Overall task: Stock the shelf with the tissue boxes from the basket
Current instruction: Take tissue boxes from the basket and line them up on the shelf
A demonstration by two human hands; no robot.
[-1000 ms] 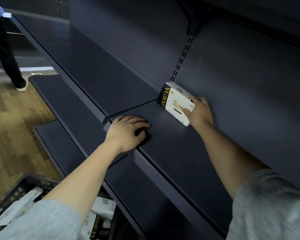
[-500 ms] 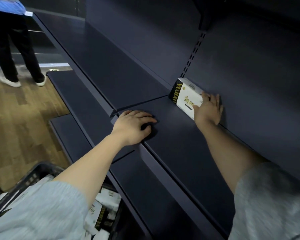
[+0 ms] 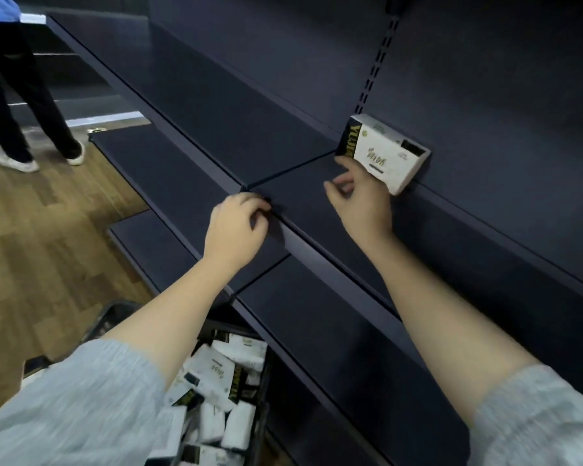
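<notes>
A white tissue box with a black end and gold lettering stands on its long edge on the dark blue shelf, leaning against the back panel. My right hand hovers just in front of the box's lower left corner, fingers loosely curled and holding nothing. My left hand rests on the shelf's front lip with its fingers curled loosely. Below my left arm, the black basket holds several more tissue boxes.
A lower shelf juts out beneath the one in use, above the basket. The same shelf runs bare to the far left. Another person's legs stand on the wooden floor at the upper left.
My right hand has let go of the tissue box and drawn back towards me. The box now stands alone against the back panel. My left hand slid back to the shelf's front lip.
</notes>
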